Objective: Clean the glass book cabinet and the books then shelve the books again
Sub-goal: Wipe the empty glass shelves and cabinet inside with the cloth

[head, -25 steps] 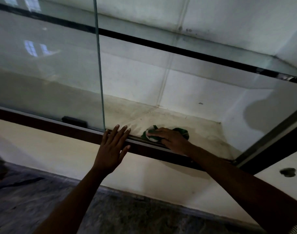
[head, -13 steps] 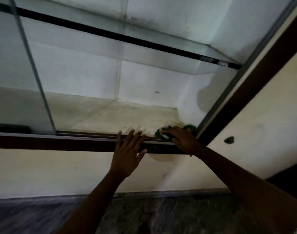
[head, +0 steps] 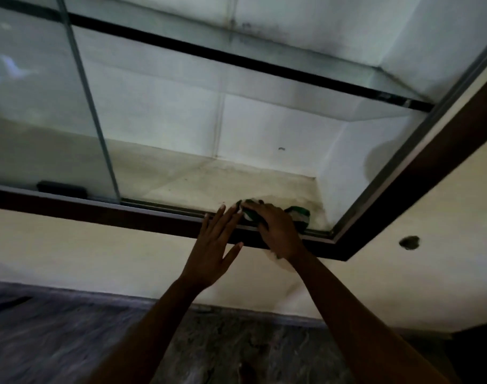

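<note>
A green cloth (head: 298,215), bunched lengthwise along the cabinet rail (head: 142,217), is gripped by the right hand (head: 277,231). The left hand (head: 212,245) is spread flat alongside.

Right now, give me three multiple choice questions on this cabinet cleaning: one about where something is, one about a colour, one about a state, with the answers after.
1. Where is the cloth?
A. on the floor
B. on the upper glass shelf
C. in the right front corner of the bottom shelf

2. What colour is the cloth?
A. green and white
B. red
C. yellow

3. How is the left hand?
A. clenched in a fist
B. flat, fingers straight
C. gripping a book

Answers:
1 C: it lies under the right hand, next to the frame's corner.
2 A: green with white patches shows past the fingers.
3 B: its straight fingers rest on the dark lower frame.
</note>
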`<state>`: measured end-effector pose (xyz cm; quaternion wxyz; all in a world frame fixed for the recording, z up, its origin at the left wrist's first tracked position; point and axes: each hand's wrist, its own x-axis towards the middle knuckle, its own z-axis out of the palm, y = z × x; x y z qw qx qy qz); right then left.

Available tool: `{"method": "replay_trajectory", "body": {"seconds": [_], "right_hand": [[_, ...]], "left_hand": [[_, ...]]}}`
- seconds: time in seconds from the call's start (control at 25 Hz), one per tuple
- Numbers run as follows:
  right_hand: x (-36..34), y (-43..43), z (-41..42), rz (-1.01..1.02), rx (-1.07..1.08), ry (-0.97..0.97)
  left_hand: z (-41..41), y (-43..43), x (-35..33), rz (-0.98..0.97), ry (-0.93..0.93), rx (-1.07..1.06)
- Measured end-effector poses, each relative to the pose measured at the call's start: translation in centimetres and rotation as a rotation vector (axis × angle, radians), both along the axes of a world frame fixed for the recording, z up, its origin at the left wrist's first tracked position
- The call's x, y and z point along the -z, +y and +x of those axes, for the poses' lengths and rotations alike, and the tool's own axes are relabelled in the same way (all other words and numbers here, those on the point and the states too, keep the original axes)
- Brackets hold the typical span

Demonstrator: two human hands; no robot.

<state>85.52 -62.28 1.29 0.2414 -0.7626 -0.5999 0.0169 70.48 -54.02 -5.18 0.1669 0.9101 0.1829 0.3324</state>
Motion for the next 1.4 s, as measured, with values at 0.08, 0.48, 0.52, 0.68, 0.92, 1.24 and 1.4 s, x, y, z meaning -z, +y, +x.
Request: {"method": "replay_trajectory", "body": {"seconds": [0.08,0.48,0.52,0.68,0.92,1.24,1.4], "right_hand": [[-1.0,0.2,-0.2,0.074,-0.107,0.125],[-1.8,2.7,-5.9,-0.013,-0.765,0.388],[-1.2,2.8,-7.1,-0.070,-0.848,0.398],[2.4,1.9,-13.9,-0.283,-1.212,0.416],[7.1,-3.4,-28.3,-0.561,-1.573,0.307],[15.2,-13.6,-44.6,-0.865,-1.923,-0.035],[20.6,-17.6,-46.9,-0.913,-1.975,-0.140]], "left_hand": [[-1.7,-0.2,-0.2,-0.114,-0.063,-0.064],[-12.7,-8.9,2.9,-0.570,-0.163,-0.778],[-13.8,-10.9,3.6,-0.617,-0.167,-0.899],[-17.8,-20.8,6.9,-0.877,-0.360,-1.343],[-20.5,-35.9,9.3,-1.064,-1.057,-1.913],[-21.3,-46.2,17.8,-1.132,-1.901,-2.250],[-19.3,-47.4,25.1,-1.138,-2.167,-2.280]]}}
